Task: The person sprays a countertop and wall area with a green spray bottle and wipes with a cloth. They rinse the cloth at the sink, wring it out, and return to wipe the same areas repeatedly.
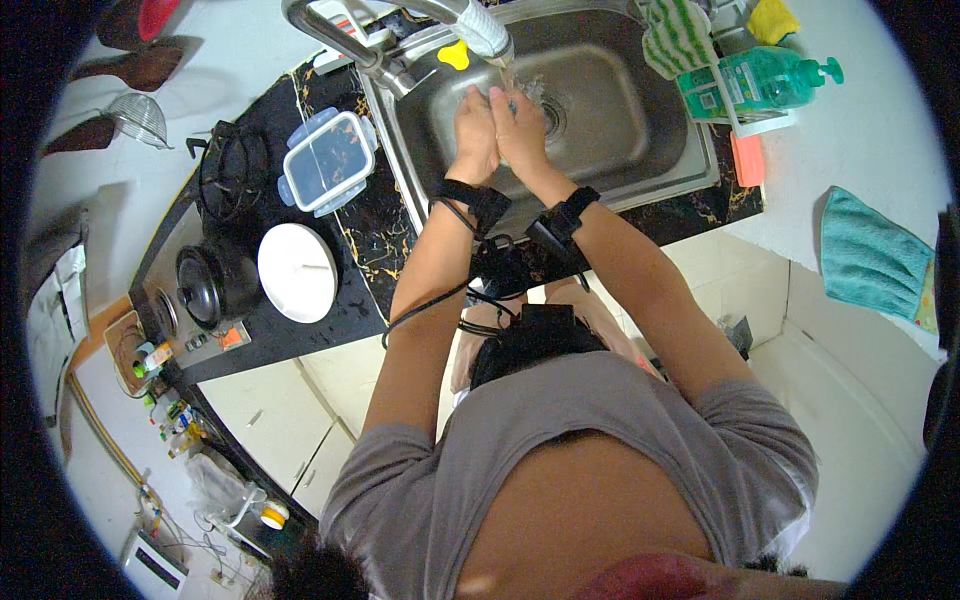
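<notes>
My left hand (474, 135) and my right hand (521, 135) are close together under the running faucet (491, 37), above the stainless steel sink (600, 97). Water falls onto the fingers of my right hand. A small bluish bit shows between the hands; what it is, and which hand has it, is hidden by the fingers. Black straps with small devices are around both wrists. The drain (553, 118) lies just right of my right hand. A yellow object (453, 55) is at the sink's far edge, left of the faucet's outlet.
A lidded food container (330, 163), a white bowl or lid (298, 272) and a black lidded pot (206, 286) stand on the left. At the right are a green soap bottle (757, 82), a striped cloth (677, 37) and a hanging teal towel (870, 251). Black cables hang by the wrists.
</notes>
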The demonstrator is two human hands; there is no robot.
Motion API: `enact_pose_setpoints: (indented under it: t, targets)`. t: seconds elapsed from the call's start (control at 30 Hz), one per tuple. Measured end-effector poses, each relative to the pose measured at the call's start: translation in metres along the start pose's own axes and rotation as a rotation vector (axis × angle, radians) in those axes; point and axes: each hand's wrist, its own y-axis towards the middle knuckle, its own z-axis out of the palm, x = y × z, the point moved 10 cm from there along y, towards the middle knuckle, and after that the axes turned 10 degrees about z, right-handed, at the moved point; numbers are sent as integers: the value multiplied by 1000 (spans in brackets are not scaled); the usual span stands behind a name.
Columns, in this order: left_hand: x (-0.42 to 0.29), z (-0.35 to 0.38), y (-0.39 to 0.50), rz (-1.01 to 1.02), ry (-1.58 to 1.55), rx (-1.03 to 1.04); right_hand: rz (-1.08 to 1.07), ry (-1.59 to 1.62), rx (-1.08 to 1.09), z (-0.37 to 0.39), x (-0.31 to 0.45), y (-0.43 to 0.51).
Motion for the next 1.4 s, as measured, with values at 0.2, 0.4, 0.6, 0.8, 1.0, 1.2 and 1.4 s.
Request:
enact_pose_setpoints:
  t: [0.2,0.4,0.6,0.8,1.0,1.2,1.4]
  targets:
    - [-13,2,4,24,-178,-34,36,215,203,5,-33,15]
    - [-20,-11,9,-24,73,110,470,532,716,-1,-54,-10]
    - [22,-21,10,-186,112,71,281,498,343,-26,-18,8]
    - [21,18,4,-97,-323,142,-66,-73,-74,-14,23,-5]
    - [19,10,10,-127,-101,87,-17,-158,-64,-3,-9,28]
    - [-32,3,11,247,405,216,285,-315,76,-28,-82,56]
    - [-60,37,-23,552,659,502,819,1057,854,32,-62,-14]
